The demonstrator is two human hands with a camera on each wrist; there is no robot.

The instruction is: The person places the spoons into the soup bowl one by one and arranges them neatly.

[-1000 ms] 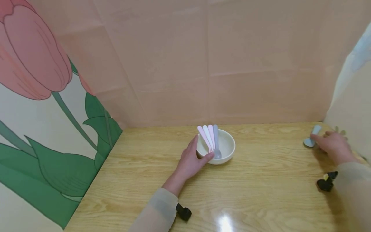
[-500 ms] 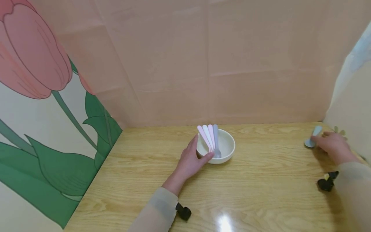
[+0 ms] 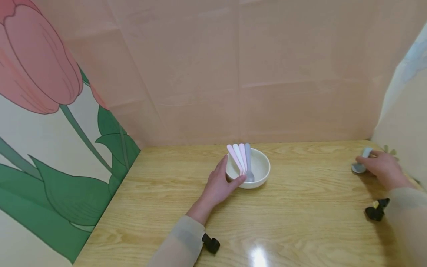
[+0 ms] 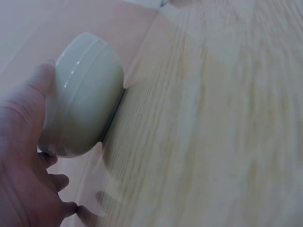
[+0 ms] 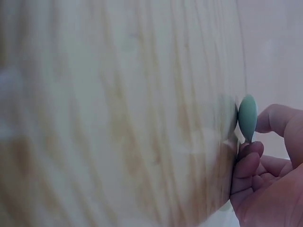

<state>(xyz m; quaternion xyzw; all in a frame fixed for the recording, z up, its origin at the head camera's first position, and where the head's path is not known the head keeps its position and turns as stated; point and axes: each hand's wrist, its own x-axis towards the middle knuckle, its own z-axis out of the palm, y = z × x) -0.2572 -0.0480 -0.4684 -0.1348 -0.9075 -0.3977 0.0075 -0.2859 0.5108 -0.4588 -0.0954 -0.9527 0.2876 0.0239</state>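
A white bowl (image 3: 262,167) stands mid-table near the back edge, and several small spoons (image 3: 238,155) with pink, white and grey-blue handles lean inside it. My left hand (image 3: 217,186) holds the bowl's near left side, the thumb at the front rim and the fingers round the left. In the left wrist view the bowl (image 4: 90,104) shows side-on, thumb and fingers against it. Far right, my right hand (image 3: 386,167) pinches a pale green spoon (image 3: 358,168) at the handle. The right wrist view shows that spoon's head (image 5: 247,118) close over the table, its handle hidden by fingers.
The wood-grain table (image 3: 300,215) meets a pinkish draped backdrop (image 3: 200,74) behind the bowl. A tulip-printed panel (image 3: 50,148) borders the left side, a pale panel (image 3: 407,122) the right. A dark wrist device (image 3: 211,243) sits by the left sleeve.
The green spoon has shifted slightly right and toward me, and the right-hand fingers now cover more of its handle. My left hand and the bowl have stayed in place.
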